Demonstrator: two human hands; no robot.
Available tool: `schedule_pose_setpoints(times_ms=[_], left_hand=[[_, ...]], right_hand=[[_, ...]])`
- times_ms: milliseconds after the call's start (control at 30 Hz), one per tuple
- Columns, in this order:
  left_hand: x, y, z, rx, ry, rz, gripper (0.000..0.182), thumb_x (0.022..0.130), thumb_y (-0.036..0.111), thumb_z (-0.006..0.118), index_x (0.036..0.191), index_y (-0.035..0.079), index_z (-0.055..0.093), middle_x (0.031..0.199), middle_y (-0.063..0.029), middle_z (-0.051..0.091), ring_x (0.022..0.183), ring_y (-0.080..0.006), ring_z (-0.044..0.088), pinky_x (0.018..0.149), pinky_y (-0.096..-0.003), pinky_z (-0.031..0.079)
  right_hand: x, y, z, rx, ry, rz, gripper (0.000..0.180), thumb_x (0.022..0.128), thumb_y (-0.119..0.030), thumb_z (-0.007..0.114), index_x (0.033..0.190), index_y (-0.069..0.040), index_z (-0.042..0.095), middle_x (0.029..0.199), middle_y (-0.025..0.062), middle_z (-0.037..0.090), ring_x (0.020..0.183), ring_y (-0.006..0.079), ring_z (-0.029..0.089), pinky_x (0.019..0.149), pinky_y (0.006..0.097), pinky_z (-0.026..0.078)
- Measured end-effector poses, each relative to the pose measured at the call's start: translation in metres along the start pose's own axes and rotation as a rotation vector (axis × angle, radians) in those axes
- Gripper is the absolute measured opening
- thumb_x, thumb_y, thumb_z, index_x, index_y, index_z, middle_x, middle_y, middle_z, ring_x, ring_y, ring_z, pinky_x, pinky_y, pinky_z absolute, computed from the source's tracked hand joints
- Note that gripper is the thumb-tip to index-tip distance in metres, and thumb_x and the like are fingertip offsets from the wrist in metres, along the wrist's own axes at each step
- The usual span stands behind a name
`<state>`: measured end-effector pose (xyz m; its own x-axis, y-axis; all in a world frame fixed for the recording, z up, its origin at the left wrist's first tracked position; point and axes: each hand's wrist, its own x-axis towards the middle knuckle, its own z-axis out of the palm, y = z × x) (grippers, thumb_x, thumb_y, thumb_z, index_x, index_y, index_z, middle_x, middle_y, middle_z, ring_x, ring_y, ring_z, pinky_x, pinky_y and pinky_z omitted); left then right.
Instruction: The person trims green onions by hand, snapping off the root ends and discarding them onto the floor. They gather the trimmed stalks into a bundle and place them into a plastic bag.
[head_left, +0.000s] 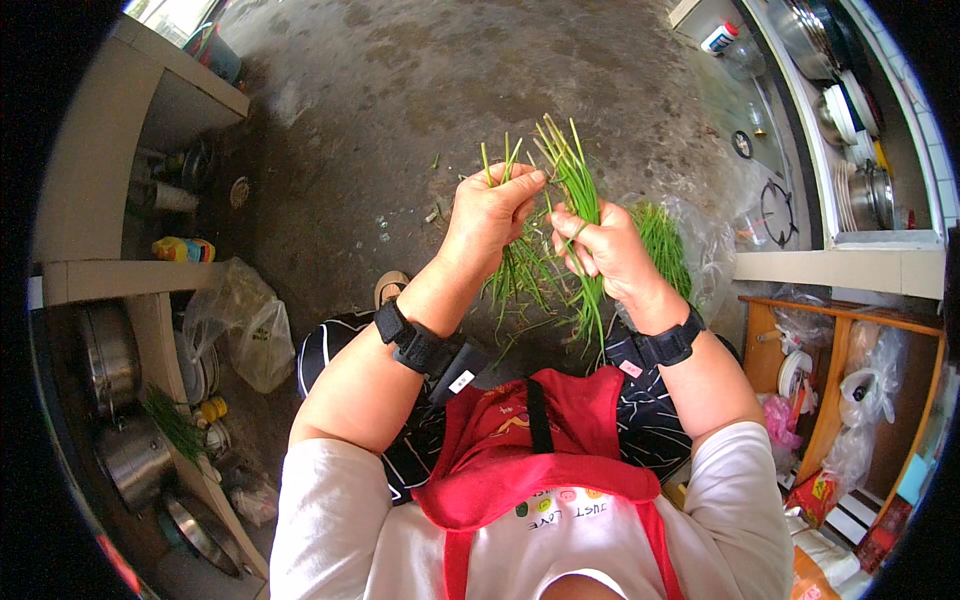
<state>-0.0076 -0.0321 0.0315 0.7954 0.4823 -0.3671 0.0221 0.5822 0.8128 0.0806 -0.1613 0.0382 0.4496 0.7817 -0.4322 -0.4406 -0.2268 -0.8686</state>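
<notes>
My left hand (491, 214) pinches a few green stalks (485, 159), apparently chives, whose pale cut ends point up past my fingers. The green leaves (525, 274) below this hand may hang from it or lie on the floor; I cannot tell which. A thicker bunch of chives (577, 180) is gripped in my right hand (600, 244), pale ends upward and long leaves drooping below. My left thumb and fingertips are close beside that bunch. Right of my right hand, another heap of chives (661, 244) lies on a clear plastic bag (712, 259).
Plant scraps litter the stained concrete floor (337, 135). At left, shelves hold steel pots (135, 461), near a hanging plastic bag (255, 337) and a yellow bottle (184, 249). A gas hob (778, 214) and a dish rack (885, 238) stand right, above a wooden shelf unit (829, 390).
</notes>
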Motion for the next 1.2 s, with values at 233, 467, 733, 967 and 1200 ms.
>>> schedule_pose_setpoints(times_ms=[233, 467, 733, 967, 1200], left_hand=[[-0.002, 0.000, 0.001, 0.051, -0.023, -0.004, 0.008, 0.077, 0.013, 0.061, 0.078, 0.006, 0.058, 0.051, 0.0053, 0.043, 0.040, -0.0029, 0.032, 0.036, -0.0186, 0.022], [-0.002, -0.003, -0.003, -0.109, 0.030, -0.003, 0.008, 0.076, 0.012, 0.062, 0.078, 0.006, 0.057, 0.051, 0.0050, 0.043, 0.038, -0.0036, 0.032, 0.035, -0.0191, 0.022], [0.012, 0.021, -0.024, -0.028, 0.196, 0.121, 0.019, 0.085, 0.024, 0.052, 0.076, 0.008, 0.051, 0.047, 0.0046, 0.035, 0.037, -0.0065, 0.027, 0.035, -0.0226, 0.020], [0.003, -0.003, -0.007, 0.056, -0.160, -0.166, 0.015, 0.080, 0.022, 0.061, 0.080, 0.008, 0.055, 0.048, 0.0073, 0.035, 0.037, -0.0043, 0.026, 0.034, -0.0210, 0.018], [0.015, 0.014, -0.018, -0.051, 0.177, 0.060, 0.017, 0.081, 0.023, 0.059, 0.073, 0.008, 0.053, 0.051, 0.0045, 0.040, 0.037, -0.0047, 0.029, 0.034, -0.0207, 0.021]], right_hand=[[0.001, 0.000, 0.002, 0.128, -0.003, 0.147, 0.014, 0.081, -0.017, 0.057, 0.078, -0.004, 0.053, 0.058, 0.0031, 0.052, 0.037, 0.0062, 0.038, 0.037, 0.0198, 0.032], [0.002, 0.004, -0.001, 0.202, -0.007, 0.193, 0.014, 0.079, -0.014, 0.058, 0.070, -0.005, 0.053, 0.055, 0.0023, 0.051, 0.037, 0.0070, 0.040, 0.035, 0.0197, 0.032], [-0.004, 0.004, -0.006, 0.245, -0.016, 0.201, 0.012, 0.079, -0.013, 0.057, 0.072, -0.004, 0.053, 0.054, 0.0023, 0.049, 0.037, 0.0072, 0.040, 0.035, 0.0195, 0.032], [-0.004, 0.006, -0.009, 0.256, -0.014, 0.225, 0.011, 0.080, -0.012, 0.057, 0.074, -0.004, 0.053, 0.054, 0.0020, 0.049, 0.037, 0.0071, 0.038, 0.036, 0.0198, 0.033], [-0.006, 0.005, -0.012, 0.281, -0.077, 0.177, 0.013, 0.081, -0.014, 0.055, 0.075, -0.003, 0.053, 0.053, 0.0019, 0.048, 0.037, 0.0084, 0.040, 0.038, 0.0216, 0.034]])
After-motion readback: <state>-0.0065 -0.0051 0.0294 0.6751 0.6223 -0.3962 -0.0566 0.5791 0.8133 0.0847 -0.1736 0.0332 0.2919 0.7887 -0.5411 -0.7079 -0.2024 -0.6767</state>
